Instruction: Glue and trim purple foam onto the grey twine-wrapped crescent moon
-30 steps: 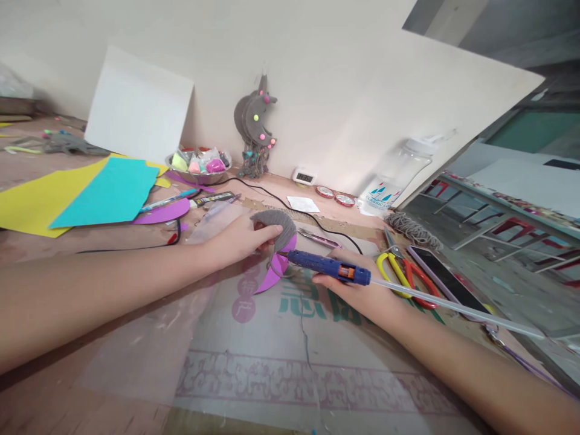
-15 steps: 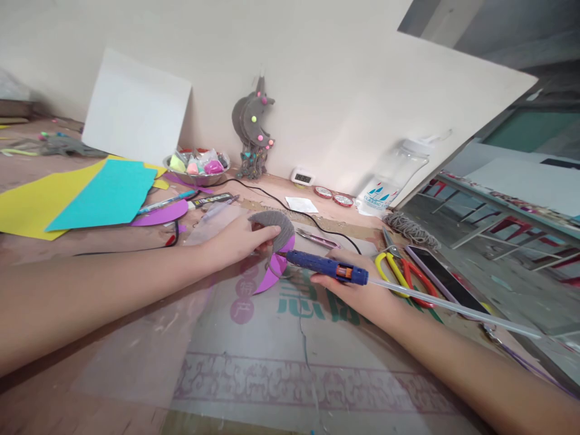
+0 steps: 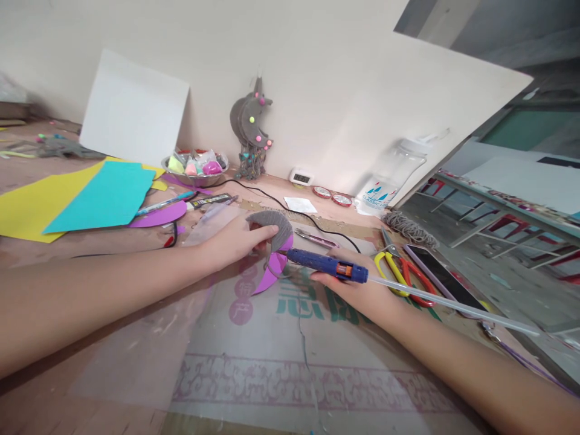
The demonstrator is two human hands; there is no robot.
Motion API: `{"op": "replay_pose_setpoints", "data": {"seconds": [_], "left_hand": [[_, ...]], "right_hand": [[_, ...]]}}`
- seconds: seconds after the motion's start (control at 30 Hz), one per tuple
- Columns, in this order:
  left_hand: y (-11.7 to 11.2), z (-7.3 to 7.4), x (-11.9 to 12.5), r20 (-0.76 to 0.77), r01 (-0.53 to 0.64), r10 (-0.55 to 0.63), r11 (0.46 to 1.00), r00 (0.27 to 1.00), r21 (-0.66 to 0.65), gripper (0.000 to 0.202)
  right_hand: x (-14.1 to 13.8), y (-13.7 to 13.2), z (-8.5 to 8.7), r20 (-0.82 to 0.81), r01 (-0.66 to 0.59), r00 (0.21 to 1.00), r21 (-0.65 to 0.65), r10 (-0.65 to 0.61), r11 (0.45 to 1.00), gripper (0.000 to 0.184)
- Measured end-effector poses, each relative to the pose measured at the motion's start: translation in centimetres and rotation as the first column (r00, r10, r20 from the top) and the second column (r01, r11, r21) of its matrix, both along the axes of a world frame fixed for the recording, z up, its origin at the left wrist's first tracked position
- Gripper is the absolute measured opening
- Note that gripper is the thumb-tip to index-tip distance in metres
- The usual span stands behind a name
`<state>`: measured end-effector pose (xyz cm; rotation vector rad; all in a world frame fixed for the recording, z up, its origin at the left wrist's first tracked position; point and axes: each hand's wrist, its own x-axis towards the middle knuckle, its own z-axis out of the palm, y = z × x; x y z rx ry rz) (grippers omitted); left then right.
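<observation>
My left hand pinches a crescent cutout, purple foam partly wrapped in grey yarn, and holds it down on the cardboard sheet. My right hand grips a blue hot glue gun with an orange trigger. Its nozzle points left at the lower edge of the crescent. A clear glue stick juts out of the gun's back toward the right.
Yellow scissors, red scissors and a phone lie right of my right hand. Teal and yellow foam sheets, a pen, a bowl of pompoms, a finished moon hanging, a water bottle and a yarn bundle stand farther back.
Both hands stay nearly still on the crescent and the glue gun; the view has shifted slightly, and the gun's nozzle remains at the crescent's edge.
</observation>
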<state>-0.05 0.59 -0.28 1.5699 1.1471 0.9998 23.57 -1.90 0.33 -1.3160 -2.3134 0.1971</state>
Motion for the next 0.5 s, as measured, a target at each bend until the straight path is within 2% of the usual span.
{"op": "replay_pose_setpoints", "data": {"seconds": [0.23,0.5], "left_hand": [[0.38,-0.85,-0.03,0.008,0.001,-0.001,1.0,1.0,-0.006,0.029],[0.11,-0.44,0.04,-0.001,0.028,-0.028,0.999,1.0,-0.04,0.03]], "right_hand": [[-0.41,-0.1,0.1,-0.012,-0.036,0.999,-0.019,0.036,0.999,0.036],[-0.63,-0.3,0.2,0.032,-0.033,0.999,0.027,0.032,0.999,0.031]]}}
